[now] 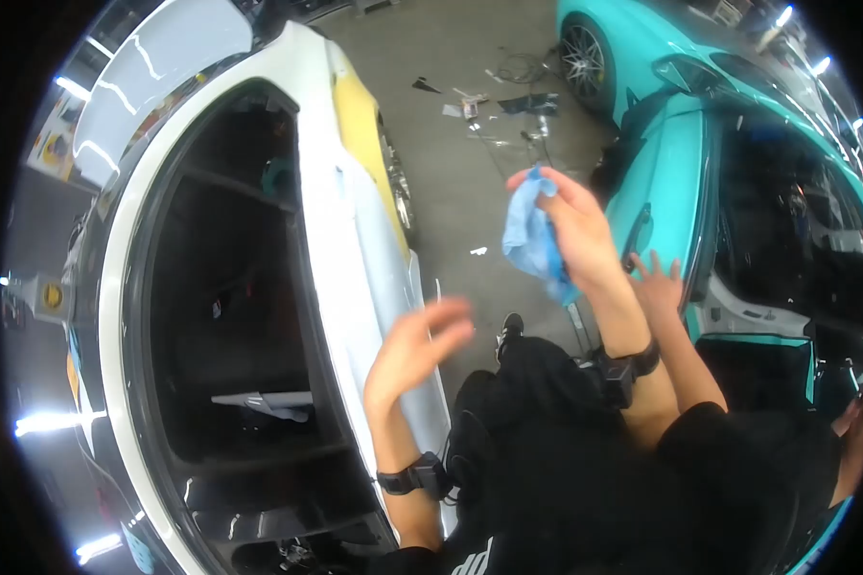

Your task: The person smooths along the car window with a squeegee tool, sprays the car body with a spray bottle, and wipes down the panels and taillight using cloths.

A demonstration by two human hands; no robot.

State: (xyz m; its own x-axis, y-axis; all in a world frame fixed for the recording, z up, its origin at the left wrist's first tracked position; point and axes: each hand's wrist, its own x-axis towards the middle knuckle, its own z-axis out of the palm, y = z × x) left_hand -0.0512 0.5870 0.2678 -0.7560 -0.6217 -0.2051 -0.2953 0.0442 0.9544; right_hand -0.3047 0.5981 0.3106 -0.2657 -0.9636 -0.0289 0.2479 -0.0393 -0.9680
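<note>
My right hand (581, 230) is raised in front of me, closed on a crumpled light-blue cloth (527, 230) that hangs down from between the thumb and fingers. My left hand (420, 347) hovers beside the white car (328, 249), its fingers stretched out and slightly blurred, with nothing seen in it. On the white car's near side, a pale blue-white lower panel and a yellow front section (358, 120) show. Both of my wrists wear black strapped devices.
At the right stands a turquoise car (642, 192) with an open door. A co-worker's hand (658, 287) rests near its door, close to my right arm; another person's hands (861, 414) show farther right. Scraps and cables (518, 101) litter the grey floor (441, 77) between the cars.
</note>
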